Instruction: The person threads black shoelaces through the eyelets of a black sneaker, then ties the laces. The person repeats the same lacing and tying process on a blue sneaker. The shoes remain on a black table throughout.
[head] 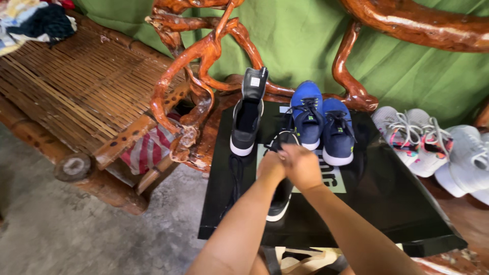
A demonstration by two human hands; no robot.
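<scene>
Hands: our left hand point(270, 168) and right hand point(302, 165) were closed together on the near black shoe point(281, 196) at mid-surface point(387, 203) | Done: none judged, laces point(235, 178) loose | Left: lacing both; other black shoe point(247, 119) untouched at far left corner, beside blue pair point(322, 125).

Glossy black board point(387, 198) serves as support surface, pale printed panel near middle. On it: black sneaker with white sole point(245, 122) at back left, tongue raised; second black sneaker point(281, 196) at centre, toe toward front edge; pair of blue sneakers point(322, 122) at back, side by side, touching. Black lace point(235, 175) trails across left part.
</scene>
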